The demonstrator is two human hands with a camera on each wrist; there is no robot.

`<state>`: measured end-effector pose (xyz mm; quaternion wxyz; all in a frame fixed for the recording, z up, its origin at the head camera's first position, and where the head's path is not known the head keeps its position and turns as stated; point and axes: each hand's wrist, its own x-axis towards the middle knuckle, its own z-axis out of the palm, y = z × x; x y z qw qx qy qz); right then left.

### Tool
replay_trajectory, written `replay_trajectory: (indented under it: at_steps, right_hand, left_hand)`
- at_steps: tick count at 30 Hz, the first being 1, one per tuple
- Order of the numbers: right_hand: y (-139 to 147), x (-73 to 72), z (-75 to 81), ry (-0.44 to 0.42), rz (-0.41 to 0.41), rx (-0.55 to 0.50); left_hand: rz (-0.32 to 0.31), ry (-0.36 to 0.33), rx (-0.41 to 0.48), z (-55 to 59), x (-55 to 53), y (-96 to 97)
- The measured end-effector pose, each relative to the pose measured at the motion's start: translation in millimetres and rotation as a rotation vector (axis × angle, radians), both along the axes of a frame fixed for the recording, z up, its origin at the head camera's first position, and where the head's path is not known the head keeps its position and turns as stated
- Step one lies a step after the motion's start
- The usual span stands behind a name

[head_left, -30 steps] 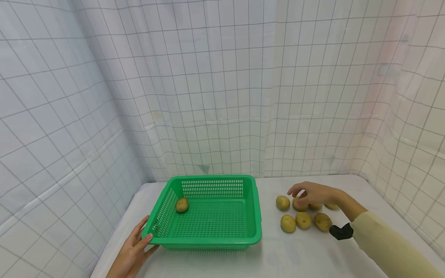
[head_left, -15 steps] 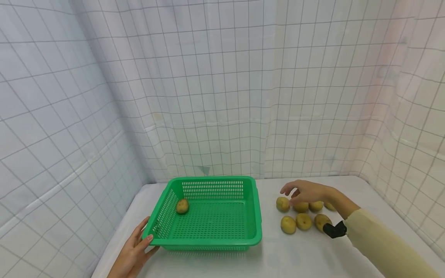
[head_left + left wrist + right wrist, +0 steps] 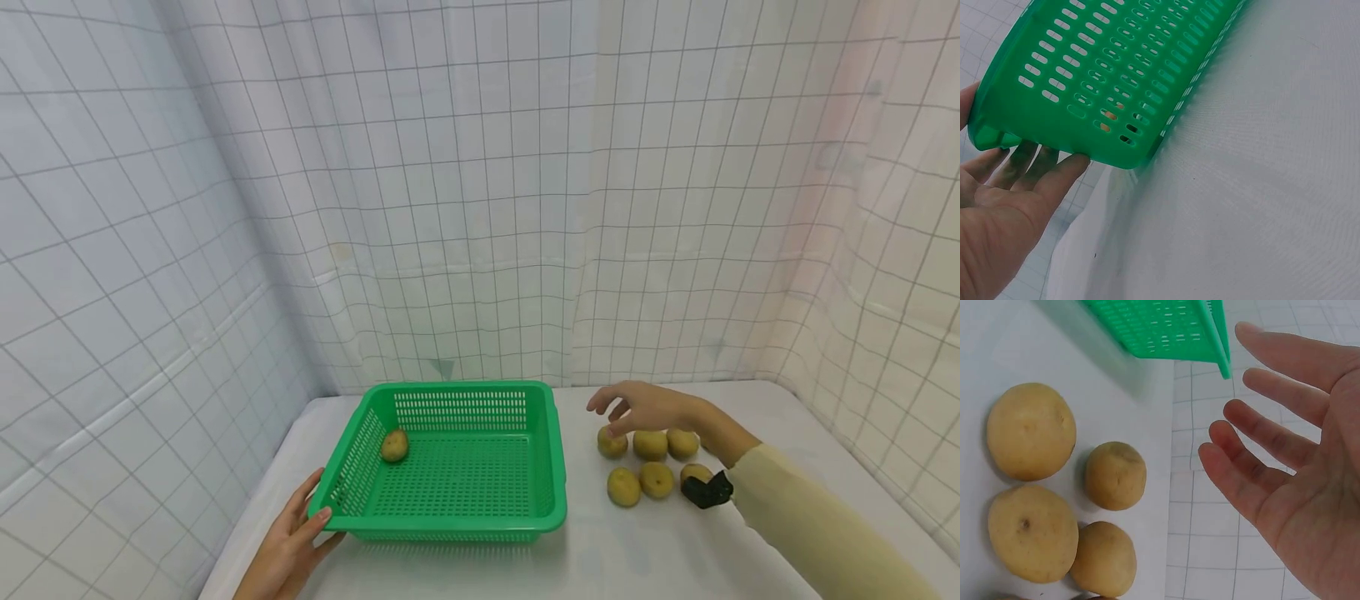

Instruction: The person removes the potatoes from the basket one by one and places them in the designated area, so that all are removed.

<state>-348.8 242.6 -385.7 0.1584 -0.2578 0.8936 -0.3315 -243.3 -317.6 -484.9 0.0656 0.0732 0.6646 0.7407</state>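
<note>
My left hand (image 3: 288,540) holds the front left corner of a green plastic basket (image 3: 450,523). Its thumb lies on the rim, and in the left wrist view the fingers (image 3: 1063,175) reach beneath the rim against the slotted wall. One potato (image 3: 394,446) lies inside the basket near its left wall. My right hand (image 3: 648,406) hovers over the back row of potatoes, its fingers spread and nothing in them. Just below its fingertips is the leftmost back potato (image 3: 612,444). In the right wrist view the palm faces several potatoes, one being a round potato (image 3: 1032,431).
Several potatoes stand in two rows right of the basket, including a front potato (image 3: 623,487). The right forearm partly hides the far right one. A black strap piece (image 3: 707,490) hangs at the right cuff. White gridded curtains (image 3: 465,208) enclose the white table (image 3: 600,558).
My right hand has drifted left and slightly up over the back row of potatoes, still without one. The left hand and the basket have stayed put.
</note>
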Motion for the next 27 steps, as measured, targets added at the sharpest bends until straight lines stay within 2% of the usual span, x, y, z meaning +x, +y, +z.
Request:
replay_trajectory:
  at_steps: [8,16,27]
  right_hand:
    - [-16.8,-3.9,5.0,0.031,0.014,-0.008]
    - [-35.0,-8.7,10.3,0.073,0.036,-0.021]
    - [-64.3,-15.3,14.0,0.052,0.069,-0.034]
  left_hand:
    - [-0.002,-0.009,0.003,0.1,0.1,0.2]
    - [-0.016,0.012,0.002,0.2,-1.7,-0.5]
    - [-0.004,-0.017,0.003,0.7,-1.1,-1.3]
